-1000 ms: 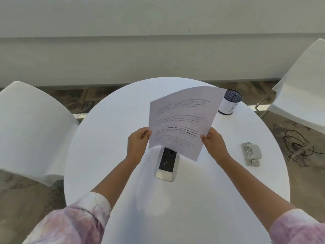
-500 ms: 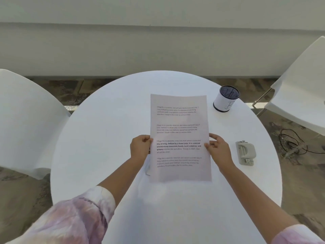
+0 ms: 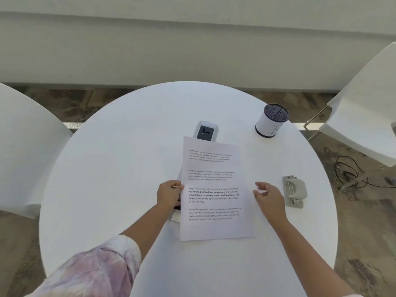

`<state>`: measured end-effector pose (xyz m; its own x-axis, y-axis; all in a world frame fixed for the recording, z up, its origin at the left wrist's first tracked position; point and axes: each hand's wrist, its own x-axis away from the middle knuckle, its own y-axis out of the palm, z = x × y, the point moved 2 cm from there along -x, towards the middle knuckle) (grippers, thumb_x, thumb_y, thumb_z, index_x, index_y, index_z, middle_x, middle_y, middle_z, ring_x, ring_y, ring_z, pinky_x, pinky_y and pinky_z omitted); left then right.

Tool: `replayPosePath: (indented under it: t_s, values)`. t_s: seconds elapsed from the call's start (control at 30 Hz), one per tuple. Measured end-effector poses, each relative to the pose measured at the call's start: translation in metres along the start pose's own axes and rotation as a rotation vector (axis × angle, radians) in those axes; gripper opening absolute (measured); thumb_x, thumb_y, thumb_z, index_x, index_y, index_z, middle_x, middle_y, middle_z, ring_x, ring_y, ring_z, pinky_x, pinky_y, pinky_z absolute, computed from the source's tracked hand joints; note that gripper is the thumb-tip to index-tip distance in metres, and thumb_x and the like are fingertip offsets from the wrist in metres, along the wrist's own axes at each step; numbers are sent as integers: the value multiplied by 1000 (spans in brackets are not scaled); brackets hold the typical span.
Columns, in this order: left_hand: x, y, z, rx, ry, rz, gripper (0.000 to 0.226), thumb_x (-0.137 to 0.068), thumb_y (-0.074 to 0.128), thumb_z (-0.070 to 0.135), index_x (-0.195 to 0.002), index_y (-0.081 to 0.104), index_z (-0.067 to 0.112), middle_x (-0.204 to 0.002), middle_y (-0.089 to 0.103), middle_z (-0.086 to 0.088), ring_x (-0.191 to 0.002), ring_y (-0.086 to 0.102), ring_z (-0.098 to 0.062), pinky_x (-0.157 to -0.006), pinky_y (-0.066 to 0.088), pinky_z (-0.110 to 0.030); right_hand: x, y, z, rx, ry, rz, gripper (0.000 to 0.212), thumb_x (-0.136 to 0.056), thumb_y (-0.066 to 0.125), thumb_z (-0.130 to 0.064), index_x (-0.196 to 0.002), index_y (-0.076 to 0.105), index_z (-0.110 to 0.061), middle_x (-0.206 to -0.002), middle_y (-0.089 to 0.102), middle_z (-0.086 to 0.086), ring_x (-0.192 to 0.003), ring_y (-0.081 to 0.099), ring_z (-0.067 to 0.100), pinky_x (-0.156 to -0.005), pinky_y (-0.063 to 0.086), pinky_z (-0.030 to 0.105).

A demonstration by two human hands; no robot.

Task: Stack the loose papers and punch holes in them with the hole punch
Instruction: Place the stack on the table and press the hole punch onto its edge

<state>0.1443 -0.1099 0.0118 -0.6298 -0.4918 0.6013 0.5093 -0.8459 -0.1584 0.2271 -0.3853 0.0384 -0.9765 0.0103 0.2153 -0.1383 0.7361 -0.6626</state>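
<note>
The printed papers lie as one stack on the round white table, text facing me. My left hand pinches the stack's left edge at mid-height. My right hand hovers just off the right edge with fingers loosely spread, holding nothing. The grey hole punch sits on the table right of my right hand, a short gap away.
A power socket box set in the table peeks out beyond the papers' top edge. A white pen cup with dark mesh rim stands at the back right. White chairs flank the table; cables lie on the floor at right.
The papers went from being held up in both hands to lying flat on the table. My right hand let go of the right edge and drew slightly away.
</note>
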Motion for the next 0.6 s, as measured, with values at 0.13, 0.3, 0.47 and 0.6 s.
replayPosePath:
  t_s: [0.13,0.3,0.47,0.6]
  values:
    - [-3,-2,0,29,-6,-20,10,-88,56,5,-95,64,5,-88,66,-16,-65,61,-24,-52,55,-27,-23,-34,2,289,-97,298,26,-82,61,-9,-108,65,-8,-108,60,20,-105,51,37,-94,33,38]
    - [-7,-3,-1,73,-24,-50,10,-88,57,5,-95,64,6,-92,67,-18,-66,63,-26,-51,55,-28,-41,-60,18,347,279,311,51,-84,62,-21,-129,46,-3,-129,44,28,-119,37,46,-94,39,51]
    - [-6,-3,0,101,-28,-81,9,-89,56,3,-92,63,6,-82,65,-14,-62,62,-24,-48,56,-26,-48,-63,35,235,390,233,51,-85,62,-23,-125,44,4,-124,51,29,-115,48,44,-92,41,47]
    - [-7,-4,-1,102,-31,-91,10,-89,55,3,-94,63,4,-83,65,-15,-63,62,-25,-50,57,-27,-45,-63,33,157,355,212,42,-87,60,-26,-116,50,4,-115,58,26,-106,55,40,-77,41,38]
